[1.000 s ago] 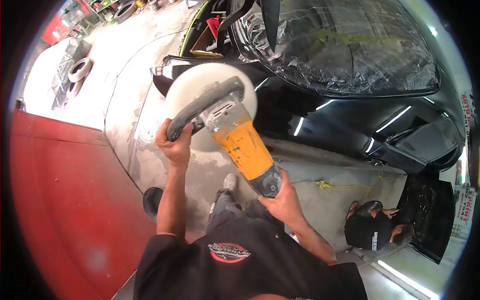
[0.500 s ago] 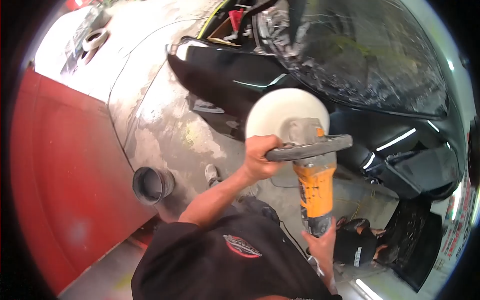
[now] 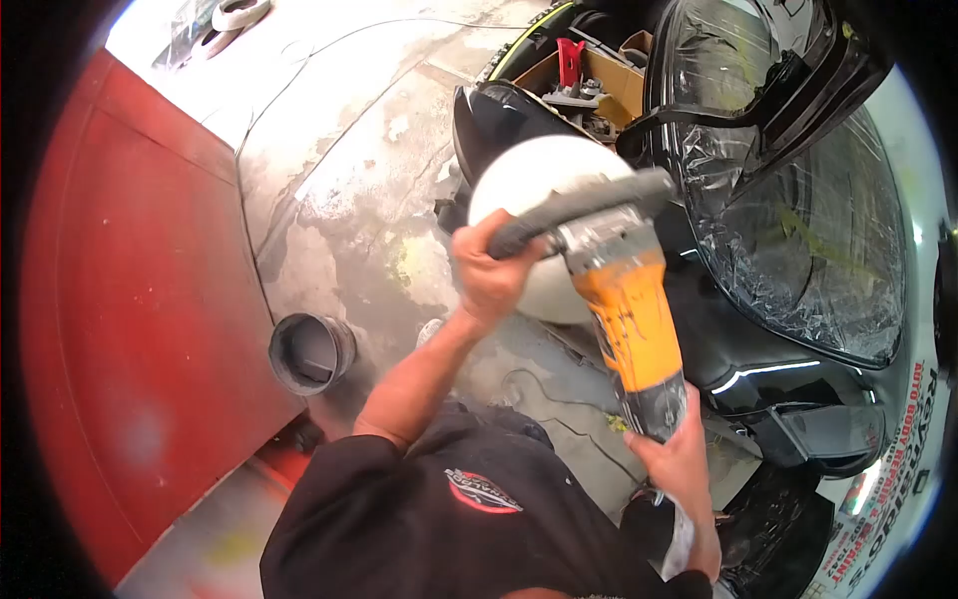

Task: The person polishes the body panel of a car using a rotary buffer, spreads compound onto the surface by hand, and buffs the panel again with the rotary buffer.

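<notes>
My left hand [image 3: 491, 272] is wrapped round the near end of the black curved front handle of a yellow polisher [image 3: 636, 317]. At the polisher's dark rear end, my right hand [image 3: 672, 454] grips the body. A large round white pad [image 3: 534, 185] faces away from me beneath the handle. It overlaps the edge of the black car [image 3: 699, 290] in view; whether the two touch, I cannot tell. The car's glass [image 3: 798, 240] is covered with clear plastic film.
On the left stands a red panel [image 3: 150, 329], with a black bucket [image 3: 311, 354] beside it. Cables run over the stained concrete floor [image 3: 349, 270]. An open box [image 3: 624, 85] holds parts. A person [image 3: 647, 524] is partly visible at lower right, near a black panel [image 3: 788, 529].
Both hands have carried the polisher rightward since the first frame, with the grip kept. The view has turned, the car has shifted right, and the bucket now shows more fully.
</notes>
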